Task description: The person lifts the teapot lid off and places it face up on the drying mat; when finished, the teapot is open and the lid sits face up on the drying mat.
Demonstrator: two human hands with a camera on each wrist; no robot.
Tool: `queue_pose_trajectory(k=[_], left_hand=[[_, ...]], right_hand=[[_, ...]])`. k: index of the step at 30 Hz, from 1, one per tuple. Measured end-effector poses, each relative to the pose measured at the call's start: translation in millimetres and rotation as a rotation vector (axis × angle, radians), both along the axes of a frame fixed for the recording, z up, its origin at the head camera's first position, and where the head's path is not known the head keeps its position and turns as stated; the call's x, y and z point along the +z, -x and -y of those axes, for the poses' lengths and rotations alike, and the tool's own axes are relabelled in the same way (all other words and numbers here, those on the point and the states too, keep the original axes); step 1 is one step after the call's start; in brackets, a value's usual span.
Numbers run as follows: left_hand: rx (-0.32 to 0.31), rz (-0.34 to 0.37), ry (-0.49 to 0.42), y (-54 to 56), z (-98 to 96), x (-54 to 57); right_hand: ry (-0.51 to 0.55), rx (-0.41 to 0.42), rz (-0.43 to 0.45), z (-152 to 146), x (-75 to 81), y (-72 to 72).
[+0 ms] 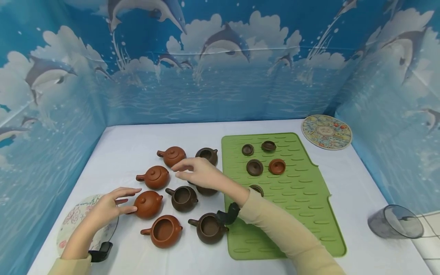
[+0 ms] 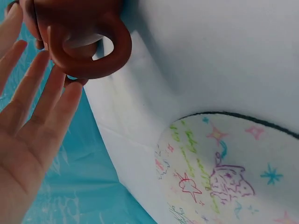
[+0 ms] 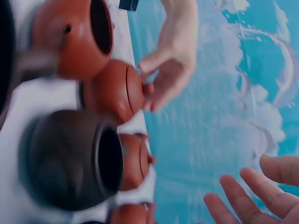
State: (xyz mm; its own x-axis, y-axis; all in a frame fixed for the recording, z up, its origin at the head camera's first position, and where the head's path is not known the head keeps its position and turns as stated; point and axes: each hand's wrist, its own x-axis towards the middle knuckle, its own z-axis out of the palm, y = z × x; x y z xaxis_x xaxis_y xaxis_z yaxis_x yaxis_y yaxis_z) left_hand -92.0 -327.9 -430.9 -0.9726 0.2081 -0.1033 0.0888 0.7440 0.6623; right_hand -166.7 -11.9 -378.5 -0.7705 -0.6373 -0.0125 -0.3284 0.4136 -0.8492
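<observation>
My left hand (image 1: 111, 204) is beside a lidded reddish-brown teapot (image 1: 148, 206), thumb and fingers spread near its handle side. In the left wrist view the fingers (image 2: 56, 112) reach up by the teapot's looped handle (image 2: 124, 46), holding nothing. My right hand (image 1: 201, 172) hovers over the group of teapots, fingers loosely bent with nothing in them, partly covering a dark teapot (image 1: 207, 191). Two more lidded reddish teapots stand farther back. Closer to me are a lidless reddish teapot (image 1: 173, 238) and a lidless dark teapot (image 1: 185, 207).
On a green mat (image 1: 282, 229) lie several small lids, among them a dark lid (image 1: 254, 167) and a reddish lid (image 1: 277, 166). A patterned round board (image 1: 326, 131) lies back right, a drawn-on round board (image 1: 72, 225) front left. A clear grey cup (image 1: 385, 225) lies tipped at right.
</observation>
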Motion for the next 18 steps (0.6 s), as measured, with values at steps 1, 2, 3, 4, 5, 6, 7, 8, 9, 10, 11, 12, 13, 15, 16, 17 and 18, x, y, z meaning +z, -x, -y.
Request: queue_pose_trajectory(k=[1,2,3,4,5,6,7,8,9,10,11,12,13,15,16,17,18], left_hand=[[-0.001,0.006,-0.001,-0.1,0.7,-0.7],[-0.002,0.015,-0.006,0.0,1.5,-1.3],[0.000,0.027,-0.009,0.1,2.3,-1.9],[0.003,0.039,-0.009,0.6,2.7,-2.8],[0.008,0.058,-0.016,1.0,3.2,-3.6],[0.014,0.081,-0.023,1.4,3.7,-4.4],[0.019,0.103,-0.028,2.0,4.5,-5.1],[0.024,0.125,-0.032,2.2,5.2,-5.8],[0.028,0.146,-0.036,2.5,6.0,-6.6],[0.031,0.166,-0.044,2.5,6.8,-7.4],[0.033,0.181,-0.053,2.7,7.6,-8.2],[0.034,0.190,-0.059,2.8,8.4,-9.1],[0.033,0.193,-0.059,2.8,9.4,-10.1],[0.036,0.193,-0.061,2.5,11.2,-12.5],[0.038,0.192,-0.060,2.2,12.0,-13.7],[0.038,0.187,-0.052,2.0,13.1,-14.8],[0.039,0.182,-0.043,1.8,14.0,-15.8]], right_hand=[[-0.028,0.021,-0.003,9.6,-0.3,-0.9],[-0.053,0.044,-0.010,18.9,-1.2,-1.6],[-0.073,0.068,-0.010,27.9,-2.3,-2.3],[-0.091,0.094,-0.010,36.4,-4.1,-2.6],[-0.101,0.120,-0.010,44.4,-6.1,-2.8],[-0.118,0.141,-0.016,52.1,-8.6,-2.9],[-0.132,0.156,-0.018,59.2,-11.2,-2.9],[-0.142,0.166,-0.020,65.9,-13.9,-3.0],[-0.153,0.171,-0.019,71.7,-16.4,-3.1],[-0.166,0.168,-0.023,77.1,-19.0,-3.2],[-0.180,0.162,-0.028,81.9,-21.2,-3.6],[-0.198,0.156,-0.037,86.1,-22.9,-4.0],[-0.214,0.152,-0.044,89.9,-24.4,-4.9],[-0.248,0.152,-0.063,96.7,-27.2,-7.3],[-0.263,0.155,-0.074,99.9,-28.4,-8.8],[-0.278,0.159,-0.085,102.7,-29.2,-10.5],[-0.291,0.162,-0.094,105.4,-30.3,-12.2]])
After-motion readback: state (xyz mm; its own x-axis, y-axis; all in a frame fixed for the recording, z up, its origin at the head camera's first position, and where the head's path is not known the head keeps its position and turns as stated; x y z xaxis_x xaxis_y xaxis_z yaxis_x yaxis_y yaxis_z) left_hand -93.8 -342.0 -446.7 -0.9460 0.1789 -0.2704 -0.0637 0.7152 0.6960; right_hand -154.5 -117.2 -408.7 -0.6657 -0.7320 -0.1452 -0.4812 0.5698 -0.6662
